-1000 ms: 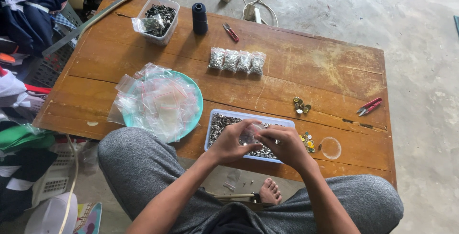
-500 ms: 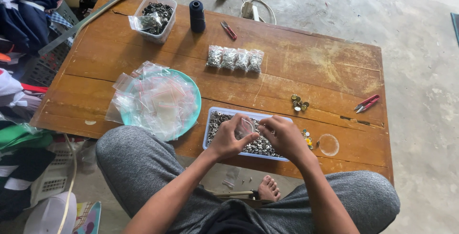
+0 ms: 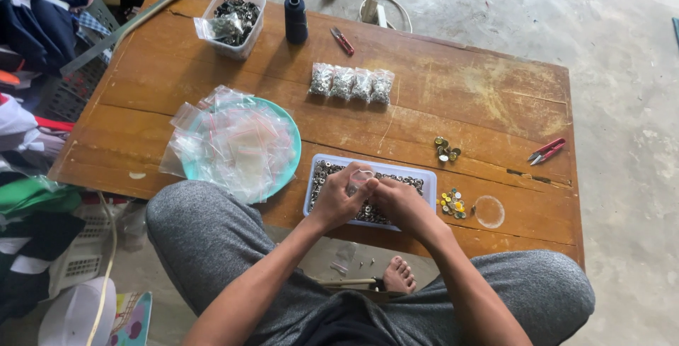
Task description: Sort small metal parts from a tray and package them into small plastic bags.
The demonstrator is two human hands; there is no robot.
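Head view: left hand (image 3: 338, 203) and right hand (image 3: 400, 203) together pinch a small clear plastic bag (image 3: 360, 177) over the shallow white tray of metal snaps (image 3: 427, 178); bag contents unclear

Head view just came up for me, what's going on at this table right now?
A seated person holds both hands together over a shallow pale tray of small metal pieces at the near edge of the low wooden table. The left hand and right hand pinch a small clear plastic bag between them. A teal plate piled with empty clear bags sits to the left; four filled bags lie in a row farther back.
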